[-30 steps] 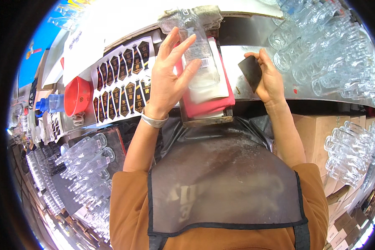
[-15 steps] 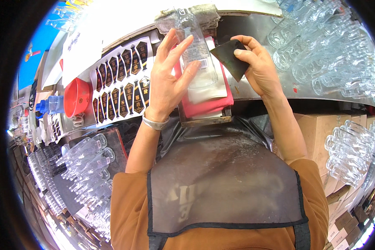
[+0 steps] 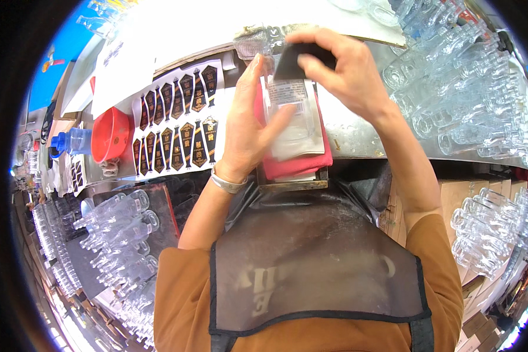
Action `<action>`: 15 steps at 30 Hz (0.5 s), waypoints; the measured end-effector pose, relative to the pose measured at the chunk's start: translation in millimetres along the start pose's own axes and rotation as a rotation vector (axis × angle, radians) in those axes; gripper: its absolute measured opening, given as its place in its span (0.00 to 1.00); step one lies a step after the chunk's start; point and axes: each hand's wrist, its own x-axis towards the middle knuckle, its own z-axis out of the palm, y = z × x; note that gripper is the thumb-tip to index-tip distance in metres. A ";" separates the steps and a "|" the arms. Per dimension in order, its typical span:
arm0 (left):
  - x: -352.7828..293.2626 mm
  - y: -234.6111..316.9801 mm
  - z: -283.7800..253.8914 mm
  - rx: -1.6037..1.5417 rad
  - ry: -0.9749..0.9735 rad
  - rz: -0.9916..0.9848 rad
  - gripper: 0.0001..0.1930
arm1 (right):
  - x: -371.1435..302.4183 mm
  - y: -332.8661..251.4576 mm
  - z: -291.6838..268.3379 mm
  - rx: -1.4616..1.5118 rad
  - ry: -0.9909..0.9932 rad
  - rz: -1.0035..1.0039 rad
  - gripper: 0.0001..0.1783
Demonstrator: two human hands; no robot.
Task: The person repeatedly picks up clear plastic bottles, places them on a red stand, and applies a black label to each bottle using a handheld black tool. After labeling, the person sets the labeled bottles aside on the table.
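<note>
A clear glass bottle [image 3: 292,130] lies on its side with its neck pointing away from me, printed small text showing on its upper face. Beneath it are a folded white cloth [image 3: 317,138] and a pink-red cloth [image 3: 299,168], stacked on a small wooden-edged stand [image 3: 293,185]. Along the bottle's left side is my left hand [image 3: 246,126], fingers stretched out and thumb reaching over the glass. My right hand [image 3: 349,73] grips a thin dark flat scraper [image 3: 304,60] and holds it over the upper part of the bottle, hiding some of it.
Left of the stand lies a sheet of black-and-gold labels [image 3: 179,120]. Beyond it are a red bowl [image 3: 111,135] and a blue-capped plastic bottle [image 3: 76,142]. Many glass bottles [image 3: 452,76] crowd the right of the bench; more [image 3: 120,234] stand at lower left. Cardboard boxes [image 3: 443,199] sit lower right.
My right hand has swung left with the scraper, from beside the bottle to over its upper part. My left hand has shifted slightly right and down, its fingers closer together.
</note>
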 end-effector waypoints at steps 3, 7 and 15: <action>-1.6 -1.2 0.6 -0.009 0.022 0.008 0.47 | 22.5 -8.8 -6.0 -0.129 0.082 -0.018 0.16; -3.8 -0.5 4.5 -0.035 0.056 -0.018 0.52 | 35.9 -21.5 1.8 -0.324 -0.131 -0.299 0.19; -41.0 3.6 -5.2 0.025 -0.051 -0.018 0.60 | -4.4 -48.4 36.6 -0.497 -0.276 -0.570 0.10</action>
